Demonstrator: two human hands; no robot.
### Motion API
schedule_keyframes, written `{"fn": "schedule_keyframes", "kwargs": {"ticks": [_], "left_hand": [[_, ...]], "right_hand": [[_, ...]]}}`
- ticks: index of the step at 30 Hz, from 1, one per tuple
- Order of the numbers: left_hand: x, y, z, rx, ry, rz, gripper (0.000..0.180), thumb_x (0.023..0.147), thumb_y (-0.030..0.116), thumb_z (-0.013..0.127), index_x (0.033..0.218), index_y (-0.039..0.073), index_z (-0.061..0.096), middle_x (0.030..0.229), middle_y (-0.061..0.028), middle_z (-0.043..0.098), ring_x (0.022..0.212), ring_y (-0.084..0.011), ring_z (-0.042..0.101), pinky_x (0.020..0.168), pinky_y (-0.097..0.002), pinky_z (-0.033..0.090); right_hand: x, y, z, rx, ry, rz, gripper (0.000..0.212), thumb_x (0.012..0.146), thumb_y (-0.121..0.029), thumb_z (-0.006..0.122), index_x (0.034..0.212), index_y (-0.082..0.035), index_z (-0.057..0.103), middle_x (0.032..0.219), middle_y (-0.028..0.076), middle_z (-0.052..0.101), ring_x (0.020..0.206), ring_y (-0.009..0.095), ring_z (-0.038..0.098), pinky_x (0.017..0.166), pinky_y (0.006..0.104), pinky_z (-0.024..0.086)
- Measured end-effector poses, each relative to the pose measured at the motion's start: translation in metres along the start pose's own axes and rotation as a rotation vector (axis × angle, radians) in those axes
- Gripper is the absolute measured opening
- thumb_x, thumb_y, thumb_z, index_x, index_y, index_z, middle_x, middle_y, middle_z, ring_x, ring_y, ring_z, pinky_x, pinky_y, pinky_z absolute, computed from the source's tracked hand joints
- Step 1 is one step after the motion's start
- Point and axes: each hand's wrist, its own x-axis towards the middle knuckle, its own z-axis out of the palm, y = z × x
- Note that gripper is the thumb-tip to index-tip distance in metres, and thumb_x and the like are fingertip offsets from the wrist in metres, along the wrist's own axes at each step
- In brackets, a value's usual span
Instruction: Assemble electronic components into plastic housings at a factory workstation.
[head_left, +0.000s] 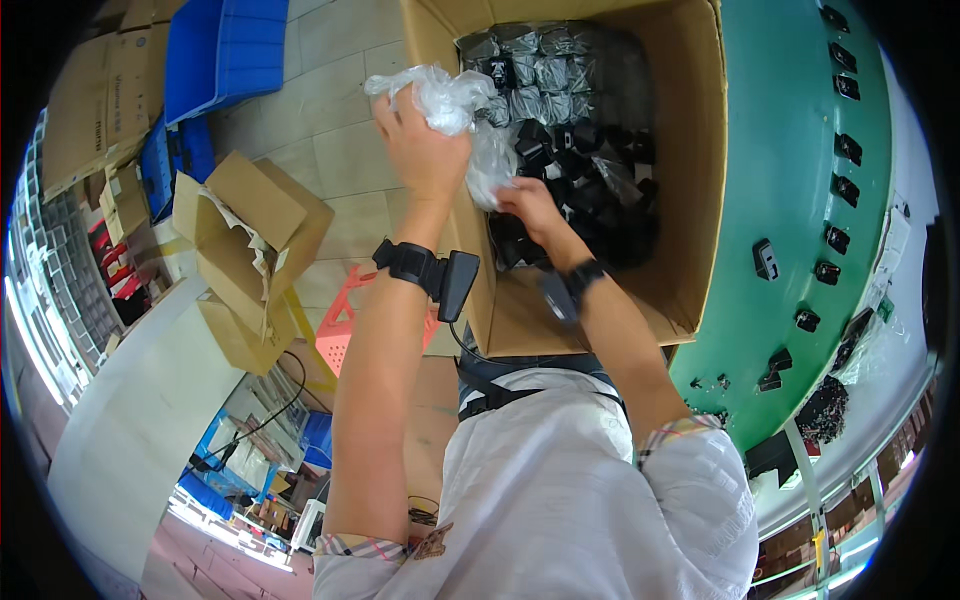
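Observation:
My left hand (425, 150) is closed on a crumpled bunch of clear plastic bags (440, 98) above the left rim of a large cardboard box (695, 150). Part of the plastic hangs down into the box, and the fingers of my right hand (532, 207) pinch its lower end. Inside, wrapped silvery packets (552, 74) stand in rows at the far side. Loose black plastic parts (570, 165) lie heaped nearer to me, some with clear film among them. Each of my wrists wears a black strapped device.
Right of the box runs a green table (740, 230) with a spaced line of small black parts (846, 148) and one grey-and-black piece (766, 260). On the left are an open cardboard carton (250, 230), a blue bin (225, 50) and a pink basket (335, 335).

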Motion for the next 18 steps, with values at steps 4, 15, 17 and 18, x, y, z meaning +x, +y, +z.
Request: {"fn": "schedule_keyframes", "kwargs": {"ticks": [4,15,17,18], "left_hand": [[0.000,0.010,0.009,-0.013,0.031,0.052,0.057,0.061,0.008,0.071,0.115,0.006,0.050,0.114,-0.0204,0.044,0.107,-0.0424,0.044,0.093,-0.0480,0.039],[0.005,0.002,0.010,0.051,0.075,0.173,0.052,0.060,0.007,0.072,0.108,0.004,0.054,0.112,-0.0199,0.045,0.106,-0.0409,0.044,0.091,-0.0477,0.038],[0.001,0.007,0.005,0.100,0.050,0.221,0.049,0.060,0.008,0.072,0.106,0.004,0.055,0.109,-0.0197,0.047,0.104,-0.0405,0.045,0.091,-0.0475,0.039],[-0.002,0.008,0.002,0.154,0.015,0.260,0.047,0.060,0.008,0.072,0.104,0.004,0.056,0.107,-0.0194,0.049,0.103,-0.0401,0.046,0.090,-0.0473,0.039]], "right_hand": [[-0.057,-0.030,-0.081,-1.219,0.227,-0.354,0.009,0.068,-0.010,0.064,0.065,-0.002,0.060,0.065,0.012,0.059,0.059,0.027,0.057,0.058,0.0364,0.046],[-0.010,-0.062,-0.173,-1.416,0.152,-0.373,0.014,0.066,-0.018,0.063,0.069,-0.005,0.062,0.072,0.019,0.063,0.073,0.037,0.063,0.067,0.0410,0.052],[-0.011,-0.045,-0.167,-1.248,0.308,-0.430,0.014,0.066,-0.019,0.064,0.069,-0.005,0.061,0.072,0.020,0.062,0.070,0.035,0.064,0.062,0.0412,0.050],[-0.016,-0.042,-0.158,-1.243,0.305,-0.442,0.014,0.066,-0.019,0.064,0.069,-0.005,0.061,0.072,0.020,0.062,0.070,0.035,0.064,0.062,0.0412,0.050]]}}
